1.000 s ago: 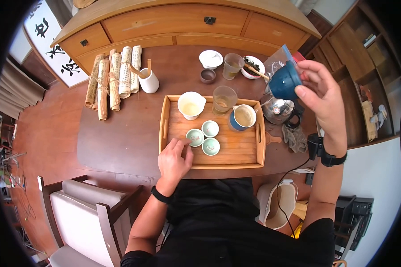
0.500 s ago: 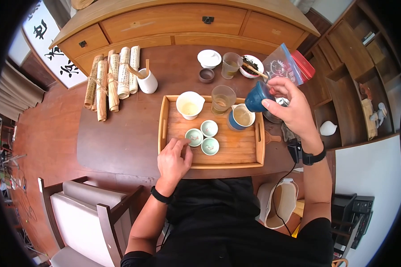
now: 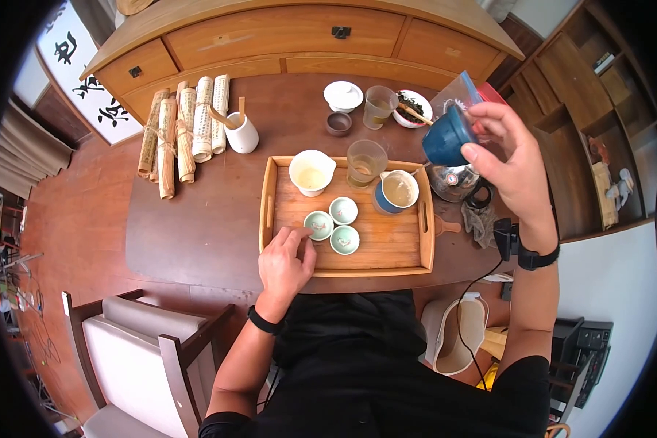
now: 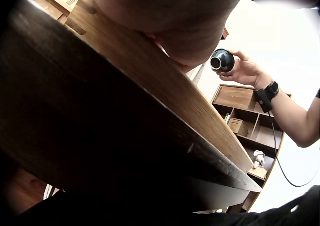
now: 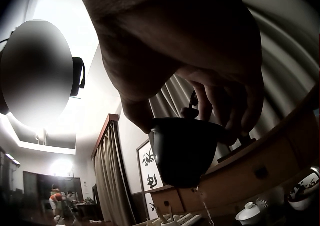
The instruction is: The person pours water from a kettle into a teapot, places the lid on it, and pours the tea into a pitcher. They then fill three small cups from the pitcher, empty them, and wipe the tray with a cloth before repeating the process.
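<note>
My right hand grips a dark blue lidded gaiwan by its rim, raised over the table's right side. In the right wrist view the gaiwan has its knobbed lid on, between thumb and fingers, and a thin pale streak shows below it. My left hand rests at the tray's front left with loosely bent fingers, fingertips right beside a pale green teacup. Two more teacups stand against it. A white pitcher, a glass cup and a blue-and-white pitcher stand behind them on the wooden tray.
A steel kettle and a crumpled cloth lie right of the tray. Behind are a bowl of tea leaves, a white lidded bowl, a small brown cup and a plastic bag. Bamboo scrolls and a white tool holder stand left.
My right hand first brought the gaiwan down and left toward the blue-and-white pitcher, then lifted it back up and right. The left hand has stayed in place.
</note>
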Tool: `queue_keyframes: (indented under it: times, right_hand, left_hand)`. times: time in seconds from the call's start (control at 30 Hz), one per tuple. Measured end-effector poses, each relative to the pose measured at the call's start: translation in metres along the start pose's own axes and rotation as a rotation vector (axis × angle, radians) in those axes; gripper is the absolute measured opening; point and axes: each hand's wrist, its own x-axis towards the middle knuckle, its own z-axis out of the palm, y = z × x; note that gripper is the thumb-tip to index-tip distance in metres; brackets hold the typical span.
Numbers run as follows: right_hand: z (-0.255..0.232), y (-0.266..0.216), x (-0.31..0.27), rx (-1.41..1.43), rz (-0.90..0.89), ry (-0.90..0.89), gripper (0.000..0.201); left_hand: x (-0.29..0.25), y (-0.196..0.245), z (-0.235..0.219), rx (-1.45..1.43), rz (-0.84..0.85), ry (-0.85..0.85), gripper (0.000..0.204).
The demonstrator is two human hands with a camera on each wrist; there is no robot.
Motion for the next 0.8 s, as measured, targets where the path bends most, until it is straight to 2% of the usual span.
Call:
queue_keyframes:
  times: [0.47,0.8]
  right_hand:
    - [-0.03,-0.044,0.016,0.001,-0.126,0.04,0.057]
    - [-0.027,-0.039,0.015,0.038,-0.094,0.03,0.057]
  left_hand:
    - [0.0,0.0,0.0,0.002,0.012,0.005,0.013]
    - [0.0,0.0,0.0,0.006,0.003,-0.002,0.015]
